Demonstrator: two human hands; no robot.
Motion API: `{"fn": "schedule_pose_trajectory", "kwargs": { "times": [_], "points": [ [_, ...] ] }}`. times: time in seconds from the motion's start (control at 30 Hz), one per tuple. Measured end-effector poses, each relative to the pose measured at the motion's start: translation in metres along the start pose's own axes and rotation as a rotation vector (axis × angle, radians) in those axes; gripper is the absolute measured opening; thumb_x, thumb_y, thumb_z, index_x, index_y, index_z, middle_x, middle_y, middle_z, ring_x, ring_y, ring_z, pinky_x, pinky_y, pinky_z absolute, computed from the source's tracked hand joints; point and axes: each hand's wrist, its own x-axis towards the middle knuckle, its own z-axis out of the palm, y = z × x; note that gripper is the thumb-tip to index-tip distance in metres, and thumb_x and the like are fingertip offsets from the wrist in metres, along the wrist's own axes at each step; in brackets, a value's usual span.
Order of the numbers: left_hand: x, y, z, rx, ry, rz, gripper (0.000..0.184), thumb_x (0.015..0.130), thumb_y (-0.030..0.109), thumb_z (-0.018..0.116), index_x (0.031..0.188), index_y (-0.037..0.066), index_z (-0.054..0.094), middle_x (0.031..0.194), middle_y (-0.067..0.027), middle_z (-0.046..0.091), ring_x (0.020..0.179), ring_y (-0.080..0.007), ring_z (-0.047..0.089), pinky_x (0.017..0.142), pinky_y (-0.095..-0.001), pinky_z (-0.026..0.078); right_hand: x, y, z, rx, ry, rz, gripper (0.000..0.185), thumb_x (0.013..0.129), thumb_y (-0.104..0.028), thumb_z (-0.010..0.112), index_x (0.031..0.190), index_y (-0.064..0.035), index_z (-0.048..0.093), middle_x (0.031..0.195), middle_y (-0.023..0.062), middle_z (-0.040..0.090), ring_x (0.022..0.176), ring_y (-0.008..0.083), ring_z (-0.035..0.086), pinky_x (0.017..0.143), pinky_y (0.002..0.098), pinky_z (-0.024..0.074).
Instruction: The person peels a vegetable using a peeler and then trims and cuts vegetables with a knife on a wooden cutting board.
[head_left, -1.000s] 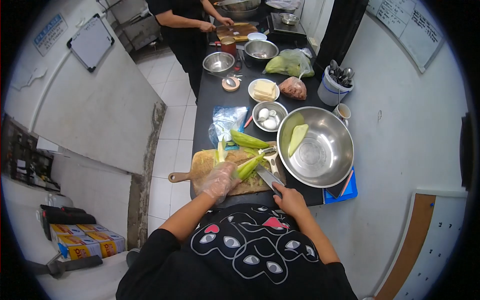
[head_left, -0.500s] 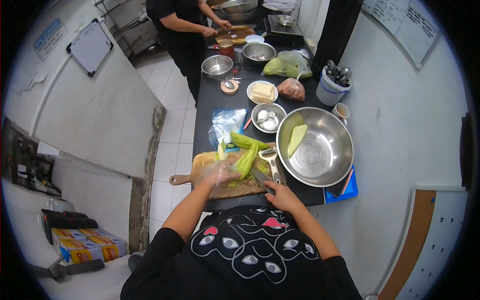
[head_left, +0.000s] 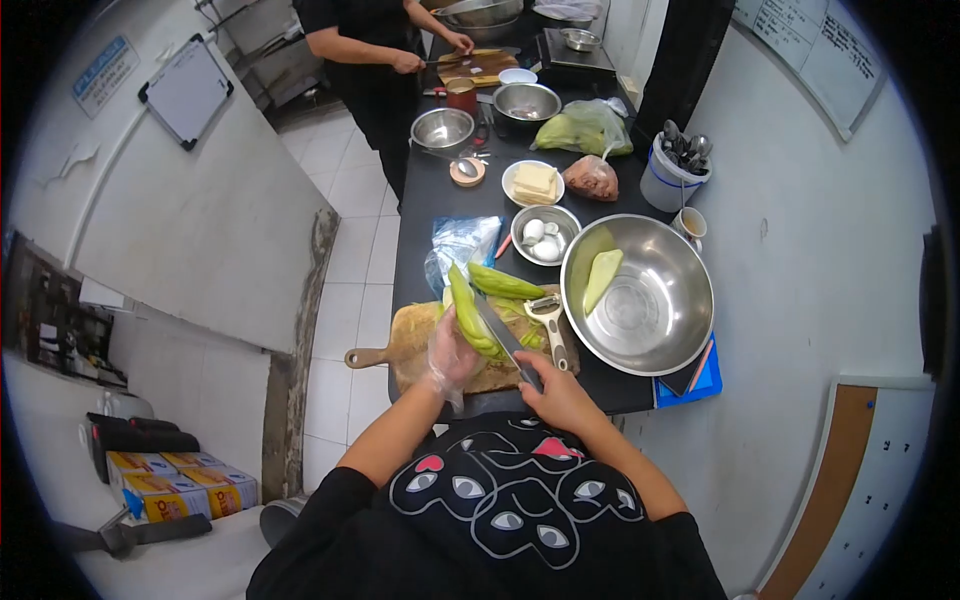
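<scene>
My left hand [head_left: 453,352], in a clear plastic glove, is closed around a long, light-green vegetable [head_left: 464,312] above the wooden cutting board [head_left: 412,335]. My right hand [head_left: 556,390] grips the handle of a knife [head_left: 502,328], its blade slanting up and left against or very near the vegetable's right side. Behind the blade lies another long green vegetable [head_left: 508,284]. A white peeler [head_left: 548,318] rests on the board's right side, with green peelings scattered around it.
A large steel bowl [head_left: 680,290] at the right holds one pale-green piece [head_left: 602,280]. Farther back are a small bowl with eggs [head_left: 543,240], a plate of yellowish blocks [head_left: 534,184], and bagged food [head_left: 592,178]. Across the counter, another person [head_left: 365,50] works at a second board [head_left: 480,68].
My left hand has turned and tilted the vegetable more upright. The knife has risen from low over the board to the vegetable's side. The view has shifted slightly.
</scene>
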Motion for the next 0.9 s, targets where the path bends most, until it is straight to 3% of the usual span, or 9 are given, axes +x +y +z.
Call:
{"fn": "schedule_pose_trajectory", "kwargs": {
  "times": [0.1,0.17,0.23,0.3,0.5,0.57,0.63,0.7,0.9],
  "points": [
    [-0.002,0.008,-0.004,0.033,-0.063,-0.014,0.042,0.097,0.038,0.041,0.124,0.008,0.051,0.117,-0.0075,0.06,0.108,-0.0237,0.057,0.096,-0.0418,0.043,-0.005,-0.006,-0.003,0.023,0.09,0.019,0.059,0.084,-0.012,0.062,0.139,-0.0125,0.041,0.077,0.0096,0.056,0.062,0.0148,0.049,0.059,0.0282,0.0425],
    [0.002,0.012,-0.022,0.092,-0.076,0.006,0.043,0.097,0.039,0.041,0.124,0.007,0.05,0.115,-0.0081,0.06,0.107,-0.0235,0.058,0.095,-0.0419,0.044,-0.005,-0.011,-0.01,0.043,0.061,0.016,0.055,0.085,-0.013,0.059,0.137,-0.0085,0.042,0.11,0.019,0.054,0.095,0.0285,0.054,0.081,0.0339,0.0442],
    [-0.002,0.013,-0.023,0.146,-0.045,0.018,0.043,0.097,0.039,0.04,0.123,0.006,0.05,0.113,-0.0088,0.06,0.106,-0.0232,0.058,0.093,-0.0415,0.045,-0.004,-0.004,-0.011,0.05,0.065,-0.059,0.053,0.085,-0.014,0.058,0.136,-0.007,0.044,0.126,0.023,0.054,0.111,0.0351,0.057,0.092,0.0366,0.045],
    [-0.018,0.017,0.004,0.196,0.024,0.023,0.043,0.098,0.038,0.039,0.123,0.005,0.05,0.111,-0.0097,0.06,0.104,-0.0227,0.059,0.092,-0.0405,0.047,0.002,0.013,-0.004,0.043,0.106,-0.21,0.052,0.085,-0.013,0.058,0.135,-0.0078,0.045,0.125,0.0216,0.056,0.111,0.0345,0.057,0.092,0.0363,0.045],
    [-0.021,0.009,0.009,0.296,0.176,0.102,0.043,0.099,0.041,0.04,0.117,0.005,0.053,0.104,-0.0079,0.06,0.089,-0.018,0.062,0.079,-0.0348,0.052,0.005,0.014,0.009,0.039,0.131,-0.154,0.039,0.088,-0.017,0.06,0.125,-0.0073,0.054,0.119,0.0178,0.06,0.11,0.0322,0.058,0.092,0.0358,0.0449],
    [-0.036,0.005,0.011,0.728,0.128,0.344,0.043,0.099,0.042,0.04,0.116,0.004,0.054,0.102,-0.0075,0.06,0.088,-0.0173,0.061,0.077,-0.0343,0.052,0.008,0.018,0.013,0.045,0.152,-0.161,0.036,0.089,-0.018,0.06,0.122,-0.0066,0.056,0.117,0.0168,0.061,0.109,0.032,0.059,0.091,0.0359,0.0456],
    [-0.039,0.006,0.011,0.773,0.142,0.35,0.043,0.098,0.042,0.041,0.115,0.004,0.054,0.101,-0.0071,0.059,0.087,-0.017,0.061,0.075,-0.034,0.052,0.011,0.016,0.014,0.051,0.168,-0.169,0.034,0.089,-0.019,0.06,0.121,-0.0062,0.057,0.115,0.0159,0.063,0.107,0.0318,0.06,0.091,0.0357,0.046],
    [-0.036,0.013,0.01,0.426,0.217,0.127,0.042,0.098,0.041,0.043,0.115,0.004,0.055,0.1,-0.0066,0.059,0.086,-0.0171,0.061,0.074,-0.0339,0.052,0.013,0.011,0.014,0.057,0.176,-0.178,0.033,0.09,-0.018,0.06,0.12,-0.0061,0.057,0.114,0.0153,0.063,0.106,0.0315,0.06,0.09,0.0351,0.0463],
    [-0.041,0.018,0.016,0.063,0.122,0.021,0.038,0.097,0.04,0.045,0.116,0.009,0.054,0.106,-0.008,0.061,0.095,-0.0208,0.061,0.08,-0.0372,0.051,0.024,0.012,0.022,0.112,0.186,-0.16,0.032,0.09,-0.016,0.059,0.12,-0.005,0.057,0.114,0.015,0.063,0.108,0.0288,0.061,0.091,0.0325,0.0456]
  ]
}}
